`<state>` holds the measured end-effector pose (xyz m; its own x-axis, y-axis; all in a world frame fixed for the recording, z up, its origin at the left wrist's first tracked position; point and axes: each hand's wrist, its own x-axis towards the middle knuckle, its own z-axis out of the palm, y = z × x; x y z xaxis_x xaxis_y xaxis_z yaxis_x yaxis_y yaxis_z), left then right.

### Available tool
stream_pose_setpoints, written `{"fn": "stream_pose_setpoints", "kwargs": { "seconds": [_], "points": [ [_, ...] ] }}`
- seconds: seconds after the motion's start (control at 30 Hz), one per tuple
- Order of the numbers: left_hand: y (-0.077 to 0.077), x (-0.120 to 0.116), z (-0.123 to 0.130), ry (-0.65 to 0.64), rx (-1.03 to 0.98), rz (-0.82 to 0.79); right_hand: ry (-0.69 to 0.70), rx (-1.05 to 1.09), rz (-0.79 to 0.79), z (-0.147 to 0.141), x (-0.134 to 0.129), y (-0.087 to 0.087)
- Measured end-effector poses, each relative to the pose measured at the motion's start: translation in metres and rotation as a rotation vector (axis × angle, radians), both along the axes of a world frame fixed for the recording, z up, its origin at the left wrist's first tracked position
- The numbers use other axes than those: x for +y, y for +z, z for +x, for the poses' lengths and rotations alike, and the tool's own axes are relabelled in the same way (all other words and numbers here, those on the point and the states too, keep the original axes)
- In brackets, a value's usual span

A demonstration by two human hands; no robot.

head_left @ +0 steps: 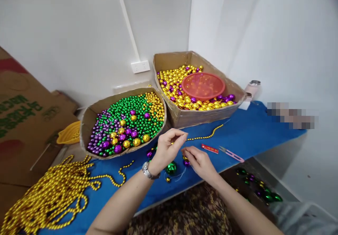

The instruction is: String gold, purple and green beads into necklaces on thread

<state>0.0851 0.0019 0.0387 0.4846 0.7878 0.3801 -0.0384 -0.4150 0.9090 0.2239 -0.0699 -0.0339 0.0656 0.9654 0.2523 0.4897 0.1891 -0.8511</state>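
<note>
My left hand (170, 147), with a metal watch (149, 171) at the wrist, is raised over the blue cloth, thumb and forefinger pinched on a thin thread. Just below and to its right, my right hand (199, 162) is closed on the lower part of that thread, which is barely visible. Beneath the right fingertips hang or lie a purple ball (186, 163) and a gold one; I cannot tell which. A large shiny green ball (171, 168) lies under my left hand. Near it are a small gold bead (168, 180) and a loop of pale thread (181, 175).
Behind stand a box of green, purple and gold beads (83, 136) and a box of larger balls (195, 117) holding a red basin (203, 86). Gold bead strands (50, 192) heap at left. Pink thread snips (232, 154) and a red packet (210, 148) lie right.
</note>
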Motion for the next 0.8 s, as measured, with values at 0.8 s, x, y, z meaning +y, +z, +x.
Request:
{"fn": "stream_pose_setpoints", "kwargs": {
  "seconds": [0.8],
  "points": [
    [-0.098, 0.001, -0.091, 0.07, 1.256, 0.448, -0.182, 0.346, -0.039, 0.051, -0.005, 0.023]
  ]
}}
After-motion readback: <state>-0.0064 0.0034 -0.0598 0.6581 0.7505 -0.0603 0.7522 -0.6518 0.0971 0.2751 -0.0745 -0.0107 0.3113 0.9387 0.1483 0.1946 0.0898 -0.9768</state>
